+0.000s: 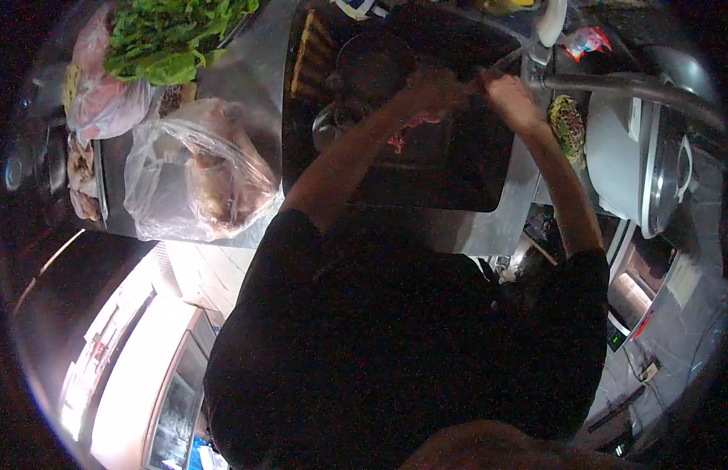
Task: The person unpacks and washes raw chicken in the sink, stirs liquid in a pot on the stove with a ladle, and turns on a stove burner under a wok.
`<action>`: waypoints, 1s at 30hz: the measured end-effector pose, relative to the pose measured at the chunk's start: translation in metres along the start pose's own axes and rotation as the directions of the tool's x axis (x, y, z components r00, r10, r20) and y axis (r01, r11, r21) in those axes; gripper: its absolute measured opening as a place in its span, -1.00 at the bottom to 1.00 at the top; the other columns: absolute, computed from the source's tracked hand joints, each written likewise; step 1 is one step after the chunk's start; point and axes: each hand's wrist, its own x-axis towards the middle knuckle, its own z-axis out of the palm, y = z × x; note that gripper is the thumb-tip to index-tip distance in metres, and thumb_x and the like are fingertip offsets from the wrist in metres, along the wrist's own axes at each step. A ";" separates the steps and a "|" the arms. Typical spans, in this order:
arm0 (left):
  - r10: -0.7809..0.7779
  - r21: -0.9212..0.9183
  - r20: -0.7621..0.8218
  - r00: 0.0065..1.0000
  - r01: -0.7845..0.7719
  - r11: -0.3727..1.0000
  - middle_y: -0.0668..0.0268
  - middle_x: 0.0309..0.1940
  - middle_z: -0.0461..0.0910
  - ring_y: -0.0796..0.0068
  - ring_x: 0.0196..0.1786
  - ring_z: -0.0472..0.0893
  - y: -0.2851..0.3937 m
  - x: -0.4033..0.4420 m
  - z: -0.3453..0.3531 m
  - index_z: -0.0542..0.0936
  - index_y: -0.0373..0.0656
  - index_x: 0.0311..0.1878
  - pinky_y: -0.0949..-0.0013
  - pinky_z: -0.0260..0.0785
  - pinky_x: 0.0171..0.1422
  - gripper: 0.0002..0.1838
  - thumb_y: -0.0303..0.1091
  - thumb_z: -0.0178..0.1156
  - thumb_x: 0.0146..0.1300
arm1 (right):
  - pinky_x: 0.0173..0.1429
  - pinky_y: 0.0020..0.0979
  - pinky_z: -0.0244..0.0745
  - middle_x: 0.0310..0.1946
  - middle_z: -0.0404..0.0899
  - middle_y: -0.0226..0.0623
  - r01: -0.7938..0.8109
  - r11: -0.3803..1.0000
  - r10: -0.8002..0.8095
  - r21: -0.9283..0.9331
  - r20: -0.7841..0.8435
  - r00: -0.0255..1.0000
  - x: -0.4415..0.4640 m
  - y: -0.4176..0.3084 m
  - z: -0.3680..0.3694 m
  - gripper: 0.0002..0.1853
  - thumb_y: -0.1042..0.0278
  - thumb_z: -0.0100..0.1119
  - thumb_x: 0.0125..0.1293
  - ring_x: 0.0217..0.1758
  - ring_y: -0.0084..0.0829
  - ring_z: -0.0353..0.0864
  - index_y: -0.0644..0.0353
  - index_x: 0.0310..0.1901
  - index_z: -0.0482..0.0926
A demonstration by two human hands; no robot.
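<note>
Over the dark sink, my left hand is in shadow, and its fingers cannot be made out. Small pinkish-red pieces show just below it in the basin. My right hand is near the sink's right edge beside the faucet, its fingers curled together; whatever they hold is too dark to tell. The two hands are close to each other. A round dark pan or bowl lies in the sink, left of my left hand.
Left counter: leafy greens, a clear plastic bag with pale contents, another bag, and a tray of meat-like pieces. On the right are a cut leafy vegetable, a large pale lidded container and a metal pipe.
</note>
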 end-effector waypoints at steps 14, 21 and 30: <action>0.559 0.581 -0.298 0.774 -0.317 0.750 0.19 -0.53 0.57 0.15 -0.51 0.61 -0.027 -0.038 0.005 0.42 0.16 0.08 0.11 0.49 -0.43 -0.62 -0.01 0.03 0.20 | -0.20 -0.04 0.47 -0.37 0.57 0.03 0.050 0.933 0.069 0.356 -0.314 0.947 0.018 0.005 0.032 -0.67 0.19 0.15 0.14 -0.31 0.07 0.56 0.14 -0.08 0.46; 0.389 0.363 -0.460 0.798 -0.231 0.903 0.20 -0.50 0.58 0.10 -0.48 0.61 -0.048 -0.056 -0.001 0.51 0.13 -0.06 0.09 0.47 -0.47 -0.69 -0.03 0.09 0.16 | -0.17 -0.16 0.46 -0.30 0.58 -0.07 -0.117 0.906 0.209 0.406 -0.191 0.959 0.029 0.003 0.031 -0.79 0.27 0.12 0.17 -0.20 -0.03 0.57 0.20 -0.24 0.53; 0.080 0.169 -0.794 0.602 0.092 0.981 0.11 -0.45 0.59 -0.02 -0.40 0.60 -0.024 -0.085 -0.027 0.53 -0.07 -0.16 -0.02 0.43 -0.35 -0.56 0.09 0.08 0.09 | -0.10 -0.27 0.49 -0.23 0.61 -0.20 0.237 0.842 0.206 0.484 -0.695 0.688 0.037 -0.047 -0.009 -0.77 0.30 0.18 0.16 -0.18 -0.15 0.60 0.12 -0.14 0.57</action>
